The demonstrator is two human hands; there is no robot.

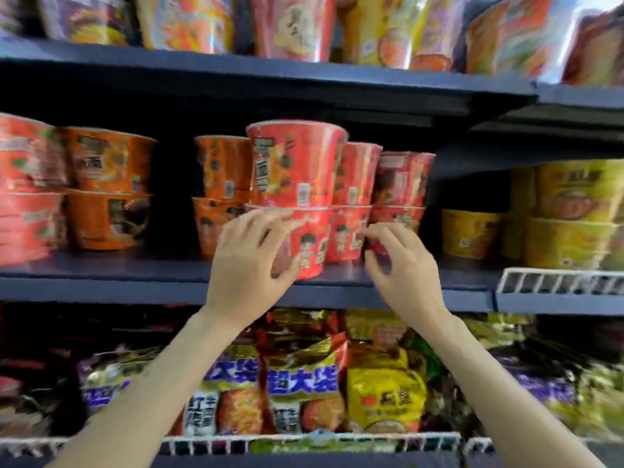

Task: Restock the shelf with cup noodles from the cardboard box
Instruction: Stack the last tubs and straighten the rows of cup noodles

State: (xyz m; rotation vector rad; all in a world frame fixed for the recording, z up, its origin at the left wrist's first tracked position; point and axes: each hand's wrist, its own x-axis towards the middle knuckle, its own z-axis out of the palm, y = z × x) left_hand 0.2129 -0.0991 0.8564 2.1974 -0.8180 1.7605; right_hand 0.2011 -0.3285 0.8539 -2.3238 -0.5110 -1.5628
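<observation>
Both hands are raised in front of the middle shelf (135, 285), and both are empty, with the fingers spread and slightly curled. The left hand (248, 265) is just in front of the lower red cup (304, 244) at the shelf edge; its fingertips are close to the cup's rim, but I cannot tell if they touch it. The right hand (401, 268) is near the left one, a little to the right, with thumb and forefinger almost pinched together in front of the neighbouring red cups (351, 231). On the lower red cup stands the upper red cup (293, 163), upright, so the two make a stack at the front of the shelf. Behind and to the right more red cups stand in two layers. To the left there are orange cups (108, 190), also stacked in two layers, with a dark gap between them and the middle group. To the right, on the next section, yellow cups (570, 217) stand behind a white wire rail (557, 282). The shelves are dark blue. The upper shelf (304, 69) carries tall cups and wrapped packs, blurred. The lower level holds noodle bags (300, 393) in gold, blue and yellow, behind another white wire fence (304, 444). The cardboard box is not seen in this view.
</observation>
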